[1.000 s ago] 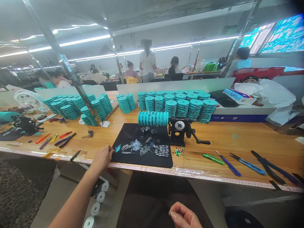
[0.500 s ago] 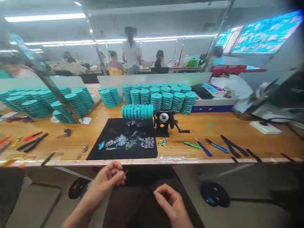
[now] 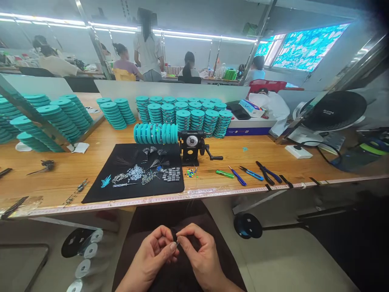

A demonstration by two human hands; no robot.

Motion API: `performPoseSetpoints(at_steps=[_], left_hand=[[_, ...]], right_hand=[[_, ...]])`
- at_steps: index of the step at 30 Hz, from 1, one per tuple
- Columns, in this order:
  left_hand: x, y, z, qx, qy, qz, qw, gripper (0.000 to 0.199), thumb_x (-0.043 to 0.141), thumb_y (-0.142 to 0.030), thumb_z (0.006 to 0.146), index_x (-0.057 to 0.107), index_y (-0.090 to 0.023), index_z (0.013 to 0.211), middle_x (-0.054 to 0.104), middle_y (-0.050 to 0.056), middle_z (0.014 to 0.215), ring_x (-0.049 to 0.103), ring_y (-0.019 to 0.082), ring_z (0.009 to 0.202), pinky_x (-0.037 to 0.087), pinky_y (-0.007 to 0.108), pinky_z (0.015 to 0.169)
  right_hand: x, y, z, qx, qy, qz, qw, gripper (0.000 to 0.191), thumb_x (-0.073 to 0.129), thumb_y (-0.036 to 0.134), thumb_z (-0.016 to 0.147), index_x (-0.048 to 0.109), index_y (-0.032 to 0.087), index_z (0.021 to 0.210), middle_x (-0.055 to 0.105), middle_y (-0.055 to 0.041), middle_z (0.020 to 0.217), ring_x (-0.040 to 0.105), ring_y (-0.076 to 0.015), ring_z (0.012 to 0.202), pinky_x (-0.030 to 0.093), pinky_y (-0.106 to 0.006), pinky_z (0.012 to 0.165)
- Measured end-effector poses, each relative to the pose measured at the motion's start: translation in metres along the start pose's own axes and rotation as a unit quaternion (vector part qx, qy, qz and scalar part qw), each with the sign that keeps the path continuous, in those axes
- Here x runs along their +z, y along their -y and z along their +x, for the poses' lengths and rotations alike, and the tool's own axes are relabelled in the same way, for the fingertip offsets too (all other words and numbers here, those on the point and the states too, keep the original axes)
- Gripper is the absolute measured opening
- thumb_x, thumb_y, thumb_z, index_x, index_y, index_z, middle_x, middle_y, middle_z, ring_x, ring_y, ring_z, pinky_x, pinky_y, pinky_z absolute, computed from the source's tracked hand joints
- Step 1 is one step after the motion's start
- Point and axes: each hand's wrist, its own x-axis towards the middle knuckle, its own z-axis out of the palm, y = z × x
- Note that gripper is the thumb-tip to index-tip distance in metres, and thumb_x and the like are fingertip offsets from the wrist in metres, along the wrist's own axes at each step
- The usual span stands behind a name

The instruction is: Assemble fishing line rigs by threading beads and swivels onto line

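My left hand (image 3: 155,252) and my right hand (image 3: 199,252) are close together below the table's front edge, over dark cloth. Both pinch at the fingertips, almost touching. A tiny, thin, pale piece (image 3: 178,243) shows between them; it is too small to name. Beyond my hands, a black mat (image 3: 100,178) bears pale blue bits (image 3: 135,172), grey cylindrical pieces (image 3: 172,174) and turquoise slivers (image 3: 106,181). Behind it stands a black hand-cranked winder (image 3: 192,148) with a dial, carrying a row of turquoise spools (image 3: 155,134).
Stacked turquoise spools (image 3: 183,120) line the back of the table. To the right lie a green-handled tool (image 3: 225,174), a blue tool (image 3: 237,176), blue tweezers (image 3: 251,173) and pliers (image 3: 268,172). A fan (image 3: 343,111) stands far right. People sit and stand beyond the partition.
My hands have come together from apart, the left moving lower and the right moving left. The view has turned to the right, so the table appears further left.
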Motion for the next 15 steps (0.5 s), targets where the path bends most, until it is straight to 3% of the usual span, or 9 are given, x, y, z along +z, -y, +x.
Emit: performPoseSetpoints(at_steps=[3, 7, 11, 15], left_hand=[[0.006, -0.005, -0.005, 0.040, -0.058, 0.067, 0.995, 0.022, 0.073, -0.039, 0.077, 0.059, -0.022, 0.078, 0.060, -0.001, 0.069, 0.060, 0.016, 0.065, 0.048, 0.025, 0.060], [0.015, -0.003, -0.008, 0.138, -0.134, 0.212, 0.958, 0.018, 0.076, -0.031, 0.073, 0.067, -0.025, 0.087, 0.067, 0.005, 0.080, 0.063, 0.023, 0.074, 0.051, 0.030, 0.066], [0.023, -0.004, -0.006, 0.218, -0.144, 0.239, 0.935, 0.001, 0.072, -0.028, 0.076, 0.071, -0.028, 0.075, 0.065, 0.006, 0.077, 0.061, 0.025, 0.072, 0.049, 0.032, 0.066], [0.022, -0.008, -0.003, 0.197, -0.136, 0.222, 0.945, 0.011, 0.070, -0.030, 0.078, 0.072, -0.028, 0.067, 0.066, 0.007, 0.078, 0.061, 0.026, 0.077, 0.049, 0.033, 0.070]], right_hand=[[-0.001, -0.005, 0.003, 0.055, -0.042, 0.073, 0.995, 0.019, 0.070, 0.035, 0.084, 0.070, 0.017, 0.079, 0.065, -0.0024, 0.075, 0.057, -0.0173, 0.072, 0.044, -0.026, 0.069], [0.001, -0.010, 0.003, 0.124, -0.049, 0.147, 0.980, 0.023, 0.074, 0.039, 0.079, 0.071, 0.016, 0.081, 0.064, -0.0008, 0.075, 0.053, -0.0147, 0.070, 0.042, -0.023, 0.065], [0.006, -0.009, 0.000, 0.135, -0.027, 0.164, 0.977, 0.026, 0.076, 0.041, 0.077, 0.070, 0.016, 0.079, 0.064, -0.0011, 0.076, 0.055, -0.0166, 0.075, 0.043, -0.025, 0.072], [0.006, -0.007, -0.001, 0.123, -0.010, 0.139, 0.983, 0.025, 0.072, 0.040, 0.081, 0.069, 0.016, 0.078, 0.063, -0.0021, 0.078, 0.055, -0.0180, 0.078, 0.044, -0.027, 0.076]])
